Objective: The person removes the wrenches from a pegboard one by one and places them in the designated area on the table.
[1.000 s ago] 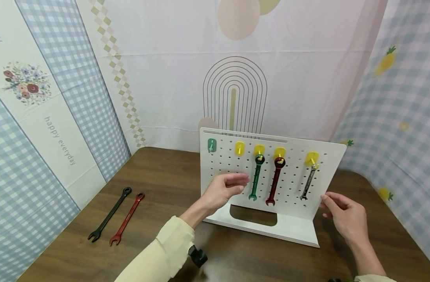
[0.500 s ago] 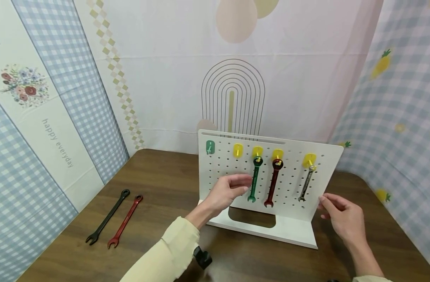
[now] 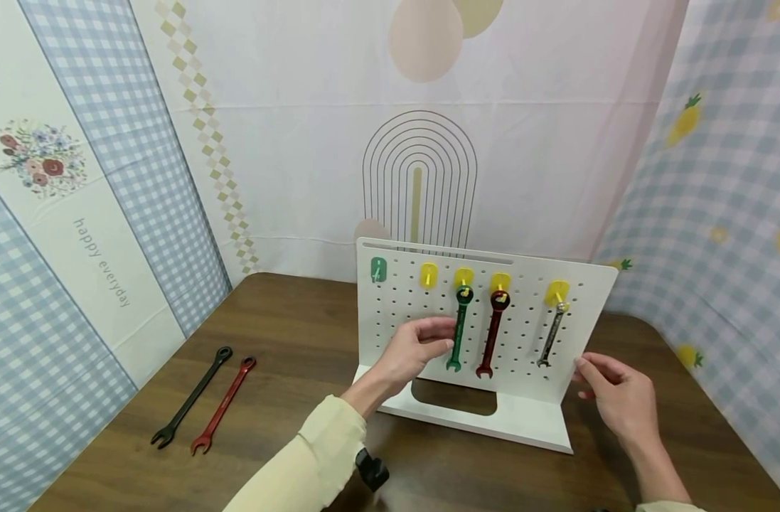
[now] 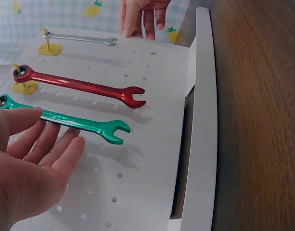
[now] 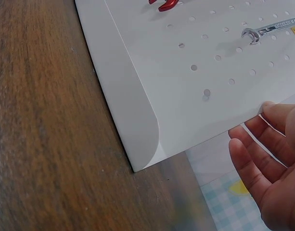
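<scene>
A white pegboard stand (image 3: 581, 320) (image 4: 152, 159) (image 5: 176, 86) is upright on the brown table (image 3: 300, 334). On its yellow hooks hang a green wrench (image 3: 457, 328) (image 4: 84, 124), a red wrench (image 3: 490, 334) (image 4: 84, 86) and a small silver wrench (image 3: 549, 336) (image 4: 80, 38) (image 5: 270, 29). My left hand (image 3: 428, 340) (image 4: 51, 134) is open in front of the board, thumb over the green wrench's shaft and fingers just below it. At the board's right edge my right hand (image 3: 588, 375) (image 5: 255, 127) is relaxed, thumb tip at the edge, holding nothing.
A black wrench (image 3: 191, 397) and a second red wrench (image 3: 225, 405) lie side by side on the table at the left. One yellow hook (image 3: 429, 275) and a green hook (image 3: 378, 269) are bare. Patterned fabric walls close in the table on three sides.
My left hand has drifted slightly right, closer to the green wrench. The right hand has stayed at the board's right edge. The view has shifted a little.
</scene>
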The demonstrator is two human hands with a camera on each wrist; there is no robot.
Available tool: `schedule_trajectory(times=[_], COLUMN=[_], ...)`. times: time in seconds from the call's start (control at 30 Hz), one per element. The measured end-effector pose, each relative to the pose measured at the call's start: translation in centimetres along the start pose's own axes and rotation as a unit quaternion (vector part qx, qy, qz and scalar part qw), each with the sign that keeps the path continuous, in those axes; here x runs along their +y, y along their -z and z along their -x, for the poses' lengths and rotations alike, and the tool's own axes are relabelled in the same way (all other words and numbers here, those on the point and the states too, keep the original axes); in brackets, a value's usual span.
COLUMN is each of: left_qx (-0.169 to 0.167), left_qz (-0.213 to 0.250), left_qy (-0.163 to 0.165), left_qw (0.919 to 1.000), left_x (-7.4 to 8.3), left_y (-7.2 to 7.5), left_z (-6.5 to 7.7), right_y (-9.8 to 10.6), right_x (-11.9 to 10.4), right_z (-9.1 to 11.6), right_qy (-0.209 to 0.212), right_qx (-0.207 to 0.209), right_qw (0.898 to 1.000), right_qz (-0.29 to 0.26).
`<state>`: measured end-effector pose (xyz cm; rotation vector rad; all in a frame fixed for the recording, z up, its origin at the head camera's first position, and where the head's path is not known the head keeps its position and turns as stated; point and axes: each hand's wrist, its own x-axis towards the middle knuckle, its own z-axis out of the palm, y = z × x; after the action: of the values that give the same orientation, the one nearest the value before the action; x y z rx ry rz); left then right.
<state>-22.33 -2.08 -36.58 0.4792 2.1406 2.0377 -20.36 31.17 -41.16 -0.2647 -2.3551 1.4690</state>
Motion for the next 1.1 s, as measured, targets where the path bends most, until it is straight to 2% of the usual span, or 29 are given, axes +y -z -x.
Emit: schedule_trajectory(times=[0.17,0.4,0.6,0.87,1.1], left_qx=[-0.002,-0.016,-0.008,0.0,0.0], left_qz=[0.004,0.045,0.045,0.04,0.032], left_qy=[0.006,0.012,0.009,0.001,0.004], left_qw=[1.0,0.9988,0.9989,0.9992,0.9995], left_x=[0.0,0.2,0.5,1.2,2.0], left_y=[0.1,0.0,-0.1,-0.2,-0.1], left_z=[0.2,0.6,0.9,1.9,3.2], right_y=[0.0,-0.1,-0.1,-0.1,-0.1], right_x=[0.0,0.0,0.0,-0.2,-0.4], right_z=[0.0,0.0,0.0,1.2,2.1], right_qy=[0.0,0.002,0.001,-0.008,0.002], right_qx=[0.001,0.004,0.003,0.007,0.012], right_qw=[1.0,1.0,1.0,1.0,1.0], right_qz=[0.004,0.001,0.0,-0.013,-0.012])
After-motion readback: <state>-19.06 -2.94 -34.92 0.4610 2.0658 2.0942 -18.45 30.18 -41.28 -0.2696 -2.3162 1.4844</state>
